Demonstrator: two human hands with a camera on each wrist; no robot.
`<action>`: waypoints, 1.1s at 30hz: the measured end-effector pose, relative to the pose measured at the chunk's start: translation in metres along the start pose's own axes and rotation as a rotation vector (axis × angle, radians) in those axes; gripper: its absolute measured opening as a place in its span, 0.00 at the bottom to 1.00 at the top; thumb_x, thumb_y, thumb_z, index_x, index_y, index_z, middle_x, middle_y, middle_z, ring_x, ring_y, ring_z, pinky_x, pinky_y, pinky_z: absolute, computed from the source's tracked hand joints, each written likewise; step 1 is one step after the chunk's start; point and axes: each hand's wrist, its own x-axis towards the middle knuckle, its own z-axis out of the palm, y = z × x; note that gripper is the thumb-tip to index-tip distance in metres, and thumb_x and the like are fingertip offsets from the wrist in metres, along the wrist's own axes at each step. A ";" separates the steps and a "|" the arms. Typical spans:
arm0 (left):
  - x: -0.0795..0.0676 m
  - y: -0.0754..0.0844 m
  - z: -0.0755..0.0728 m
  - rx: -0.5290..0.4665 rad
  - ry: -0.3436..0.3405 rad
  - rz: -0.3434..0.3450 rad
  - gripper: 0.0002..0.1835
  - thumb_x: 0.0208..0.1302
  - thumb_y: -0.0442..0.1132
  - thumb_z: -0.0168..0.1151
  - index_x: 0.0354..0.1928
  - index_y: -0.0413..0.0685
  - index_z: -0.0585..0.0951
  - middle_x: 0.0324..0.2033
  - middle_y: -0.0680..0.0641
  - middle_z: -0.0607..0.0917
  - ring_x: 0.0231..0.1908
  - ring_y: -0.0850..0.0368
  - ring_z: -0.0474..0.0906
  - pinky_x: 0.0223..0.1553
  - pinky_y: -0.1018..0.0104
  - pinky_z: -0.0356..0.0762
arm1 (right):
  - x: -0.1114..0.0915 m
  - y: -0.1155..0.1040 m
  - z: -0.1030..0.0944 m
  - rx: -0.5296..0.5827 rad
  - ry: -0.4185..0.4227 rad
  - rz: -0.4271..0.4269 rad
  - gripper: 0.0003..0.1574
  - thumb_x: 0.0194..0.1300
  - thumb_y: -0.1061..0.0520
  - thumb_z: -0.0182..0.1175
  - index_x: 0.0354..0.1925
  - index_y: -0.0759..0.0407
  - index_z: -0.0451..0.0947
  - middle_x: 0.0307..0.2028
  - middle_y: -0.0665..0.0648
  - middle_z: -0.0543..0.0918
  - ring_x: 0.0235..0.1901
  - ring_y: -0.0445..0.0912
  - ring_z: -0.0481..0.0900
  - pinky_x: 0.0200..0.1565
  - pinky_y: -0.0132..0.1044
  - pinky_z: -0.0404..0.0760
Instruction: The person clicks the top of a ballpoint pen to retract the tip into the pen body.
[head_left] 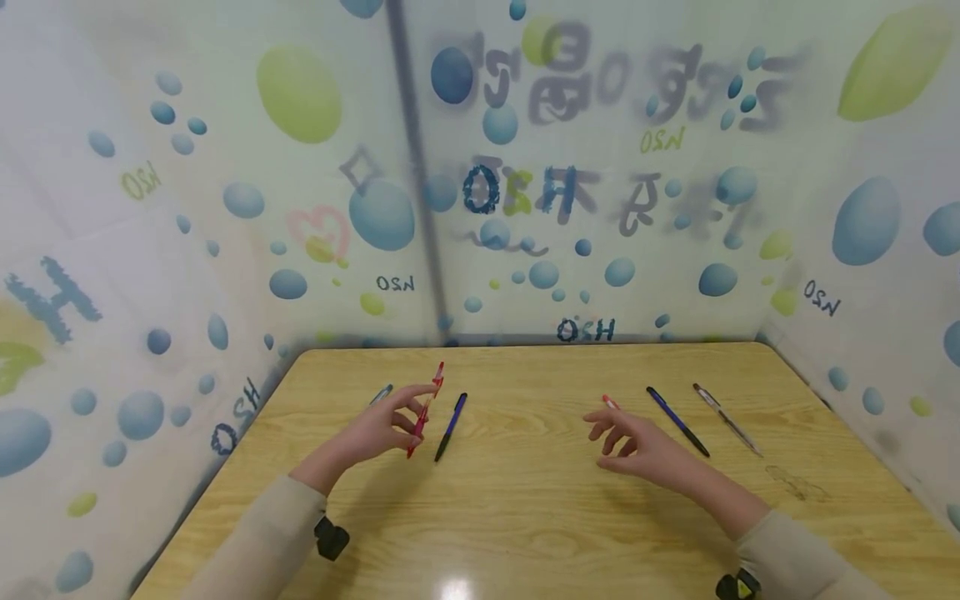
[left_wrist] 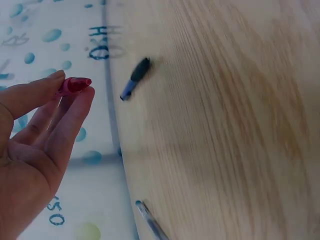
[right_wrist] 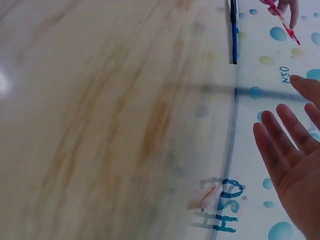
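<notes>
My left hand (head_left: 375, 429) is raised above the left part of the table and pinches a red pen (head_left: 422, 419) between thumb and fingers. In the left wrist view the end of this red pen (left_wrist: 75, 86) sticks out past the fingertips. Just right of it, a blue pen with a dark grip (head_left: 452, 427) lies on the wood. A light blue pen (head_left: 381, 394) lies behind the left hand, partly hidden. My right hand (head_left: 645, 446) hovers with loosely bent fingers, holding nothing. Beyond its fingers shows the red-orange end of another pen (head_left: 611, 402), mostly covered.
Right of the right hand lie a blue pen (head_left: 677, 421) and a clear pen with a dark end (head_left: 727, 419). Dark scribble marks (head_left: 797, 482) show on the wooden table (head_left: 517, 500). Patterned sheets (head_left: 600, 225) with blue and green spots stand behind and at both sides.
</notes>
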 end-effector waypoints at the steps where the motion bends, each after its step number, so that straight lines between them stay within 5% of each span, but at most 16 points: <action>1: 0.000 -0.002 -0.002 0.021 -0.010 -0.001 0.41 0.59 0.20 0.63 0.73 0.47 0.60 0.49 0.36 0.72 0.45 0.38 0.80 0.38 0.55 0.83 | -0.001 0.001 -0.001 -0.004 -0.012 -0.001 0.34 0.62 0.64 0.66 0.64 0.62 0.67 0.48 0.65 0.77 0.38 0.44 0.80 0.36 0.38 0.83; 7: 0.004 -0.012 -0.014 0.147 -0.037 -0.029 0.40 0.59 0.20 0.64 0.72 0.46 0.62 0.48 0.38 0.76 0.45 0.39 0.81 0.37 0.56 0.83 | -0.010 0.007 -0.006 -0.012 -0.071 -0.005 0.34 0.62 0.63 0.67 0.64 0.64 0.67 0.48 0.64 0.76 0.40 0.52 0.79 0.37 0.39 0.83; 20: 0.017 -0.040 -0.031 0.145 -0.058 -0.169 0.39 0.58 0.22 0.65 0.71 0.49 0.65 0.49 0.39 0.77 0.43 0.46 0.82 0.34 0.56 0.83 | -0.024 0.012 -0.015 -0.038 -0.151 0.066 0.37 0.61 0.57 0.69 0.65 0.59 0.67 0.50 0.60 0.76 0.42 0.52 0.79 0.40 0.39 0.81; 28: 0.022 -0.055 -0.037 0.167 -0.063 -0.196 0.40 0.56 0.21 0.67 0.71 0.43 0.65 0.49 0.39 0.76 0.46 0.43 0.81 0.34 0.58 0.83 | -0.027 0.014 -0.019 -0.054 -0.182 0.093 0.39 0.59 0.55 0.70 0.66 0.59 0.68 0.50 0.58 0.76 0.43 0.50 0.78 0.41 0.40 0.80; 33: 0.024 -0.059 -0.039 0.193 -0.067 -0.210 0.40 0.54 0.21 0.68 0.69 0.42 0.66 0.49 0.41 0.75 0.38 0.50 0.81 0.33 0.60 0.81 | -0.027 0.009 -0.020 -0.055 -0.197 0.125 0.40 0.58 0.55 0.72 0.65 0.60 0.68 0.49 0.57 0.76 0.43 0.51 0.77 0.42 0.41 0.79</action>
